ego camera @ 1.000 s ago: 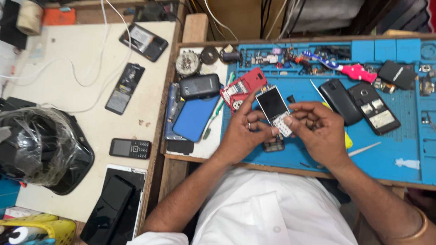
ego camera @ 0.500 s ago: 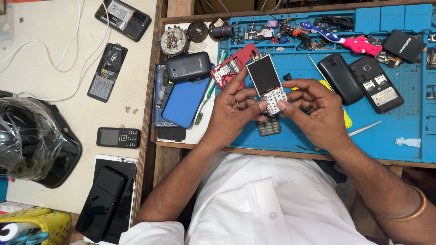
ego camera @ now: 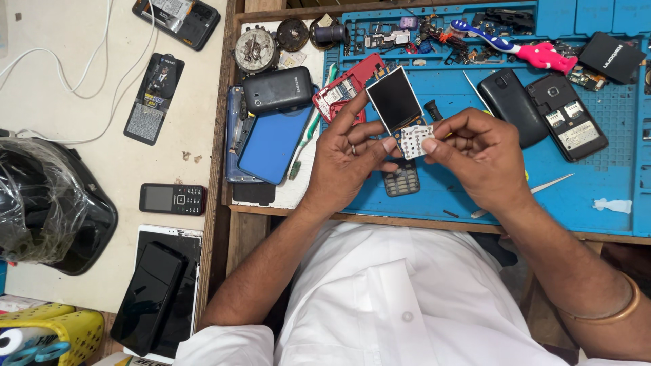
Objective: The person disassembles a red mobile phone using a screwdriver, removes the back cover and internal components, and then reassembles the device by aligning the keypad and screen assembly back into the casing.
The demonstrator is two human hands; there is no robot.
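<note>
Both hands hold a small opened phone board with a dark screen at its top and a white key membrane at its bottom, just above the blue work mat. My left hand grips its left edge with thumb and fingers. From the right, my right hand pinches the white lower end. A dark keypad piece lies on the mat under the hands. A red phone shell sits just left of the board.
Two black phone backs, a pink toothbrush, tweezers and several small parts lie on the mat. A blue phone and a black phone sit to the left. On the white side table are several more phones.
The view has shifted, so everything sits lower in the frame. Both hands still hold the board; my left fingers have moved closer to its white lower end.
</note>
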